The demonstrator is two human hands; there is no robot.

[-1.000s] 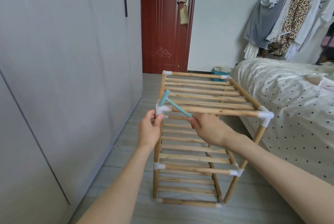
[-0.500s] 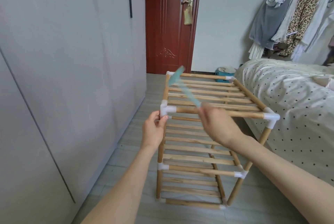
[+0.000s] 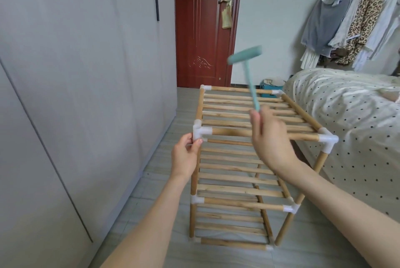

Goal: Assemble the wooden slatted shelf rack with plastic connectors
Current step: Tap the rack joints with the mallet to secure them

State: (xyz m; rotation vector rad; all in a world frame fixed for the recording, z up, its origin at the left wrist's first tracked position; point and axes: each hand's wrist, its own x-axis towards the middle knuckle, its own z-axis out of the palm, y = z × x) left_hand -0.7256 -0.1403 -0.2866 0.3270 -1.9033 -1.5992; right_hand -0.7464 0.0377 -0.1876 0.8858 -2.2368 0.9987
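Three-tier wooden rack [image 3: 242,172] upright on floor tiles [image 3: 164,181], between grey wardrobe [image 3: 75,94] and dotted bed [image 3: 350,129]. Left hand [image 3: 186,157] at near-left post, fingers pinching just under white corner connector [image 3: 200,132]. Right hand [image 3: 271,138] above top slats, curled round handle of teal mallet [image 3: 249,68]; head raised, blurred, against red door [image 3: 203,25].
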